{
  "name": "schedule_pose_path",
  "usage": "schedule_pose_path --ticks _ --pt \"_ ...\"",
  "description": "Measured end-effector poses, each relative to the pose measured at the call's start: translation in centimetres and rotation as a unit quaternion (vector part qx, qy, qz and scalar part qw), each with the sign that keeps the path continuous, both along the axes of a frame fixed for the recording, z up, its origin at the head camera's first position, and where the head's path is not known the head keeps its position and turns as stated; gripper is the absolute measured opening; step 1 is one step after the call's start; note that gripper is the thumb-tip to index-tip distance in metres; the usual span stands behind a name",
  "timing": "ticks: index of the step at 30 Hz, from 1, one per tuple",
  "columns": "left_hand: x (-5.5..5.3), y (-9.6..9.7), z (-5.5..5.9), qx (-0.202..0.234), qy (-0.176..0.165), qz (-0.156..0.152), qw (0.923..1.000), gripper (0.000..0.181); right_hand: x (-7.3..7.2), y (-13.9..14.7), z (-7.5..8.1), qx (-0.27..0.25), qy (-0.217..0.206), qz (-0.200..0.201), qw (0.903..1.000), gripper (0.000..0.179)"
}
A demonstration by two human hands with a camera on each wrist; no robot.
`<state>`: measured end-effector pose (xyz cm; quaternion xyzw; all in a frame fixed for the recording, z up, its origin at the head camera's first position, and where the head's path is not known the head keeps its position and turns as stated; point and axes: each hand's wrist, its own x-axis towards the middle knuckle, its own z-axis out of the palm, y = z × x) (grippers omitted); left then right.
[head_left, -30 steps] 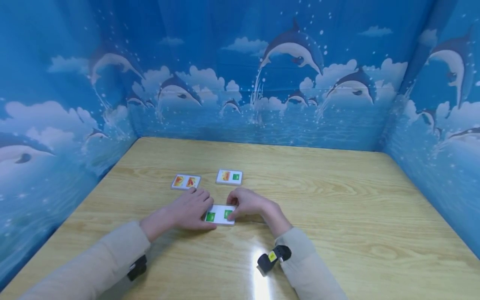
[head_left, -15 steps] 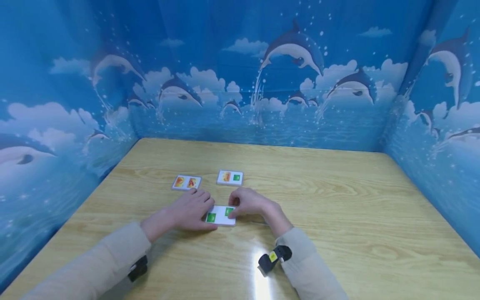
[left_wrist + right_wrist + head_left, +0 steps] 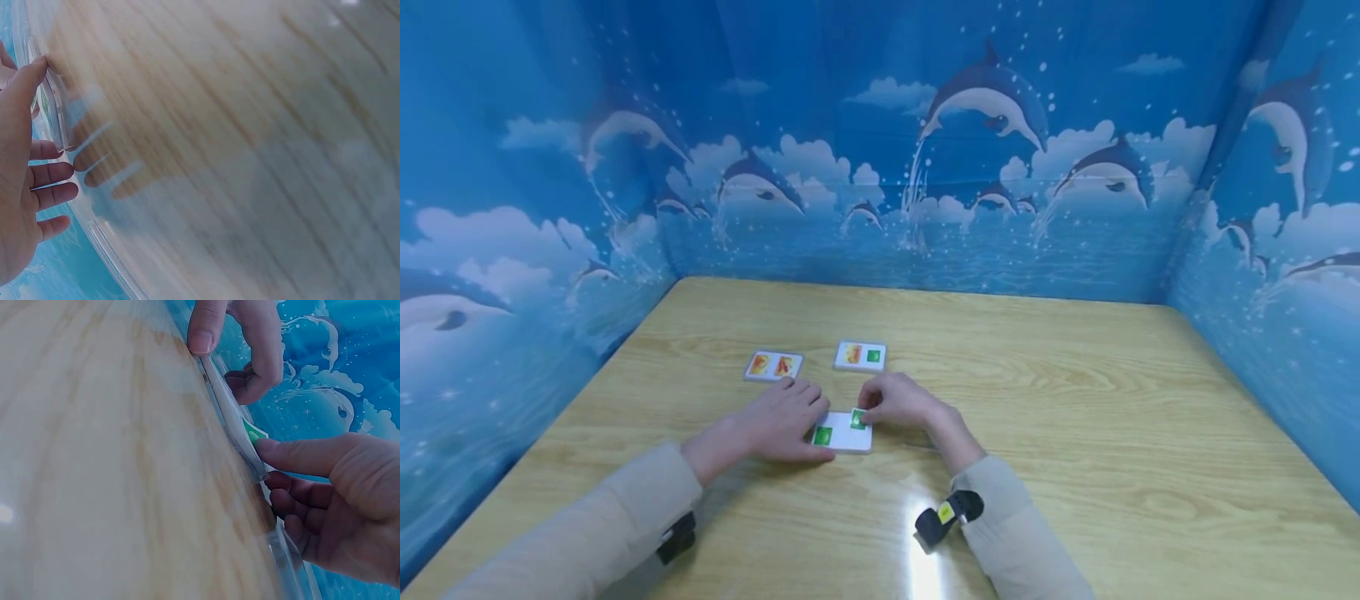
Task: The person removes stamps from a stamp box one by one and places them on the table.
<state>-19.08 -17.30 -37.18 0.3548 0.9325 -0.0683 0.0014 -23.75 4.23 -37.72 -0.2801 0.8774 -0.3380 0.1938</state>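
Observation:
My left hand (image 3: 786,421) holds a shallow white rectangular board (image 3: 838,443) by its left end, thumb at the near edge and fingers at the far side. A small square card with a green picture (image 3: 823,436) lies at the board's left. At the board's far right corner, my right hand (image 3: 904,402) pinches a second green picture card (image 3: 856,419). In the right wrist view that green card (image 3: 253,432) stands tilted up from the board (image 3: 228,412), the thumb against its face and the fingers behind it. The left wrist view shows the board (image 3: 55,119) edge-on.
Two similar boards lie farther back on the wooden table (image 3: 1075,400): the left one (image 3: 773,365) bears two orange food pictures, the right one (image 3: 860,356) an orange and a green one. A blue dolphin curtain (image 3: 880,150) surrounds the table's back and sides.
The right green card has shifted away toward the board's far edge and tipped up, moving with my right fingers. My left hand and the board stay nearly where they were.

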Motion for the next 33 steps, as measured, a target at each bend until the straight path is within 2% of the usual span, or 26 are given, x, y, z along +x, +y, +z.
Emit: schedule_pose_path --ticks 7,12,17,24,33 --pt "0.0 0.0 -0.2 -0.010 -0.005 0.007 0.9999 0.068 -0.3 0.1 -0.4 -0.008 0.008 -0.007 0.9999 0.003" --pt "0.1 0.1 -0.3 -0.013 -0.004 0.009 0.9999 0.072 -0.6 0.6 -0.4 -0.015 -0.001 -0.025 0.9996 0.005" --pt "0.1 0.0 -0.4 -0.009 0.003 0.004 0.9999 0.073 -1.2 1.0 -0.5 -0.038 -0.003 -0.064 0.9972 0.005" --pt "-0.1 -0.2 -0.5 -0.008 0.016 -0.010 0.9998 0.074 -1.6 0.9 -0.5 -0.088 -0.034 -0.128 0.9873 0.009" --pt "-0.2 -0.3 -0.5 -0.011 0.018 -0.017 0.9996 0.074 -1.5 0.4 -0.7 -0.067 -0.005 -0.140 0.9878 0.007"
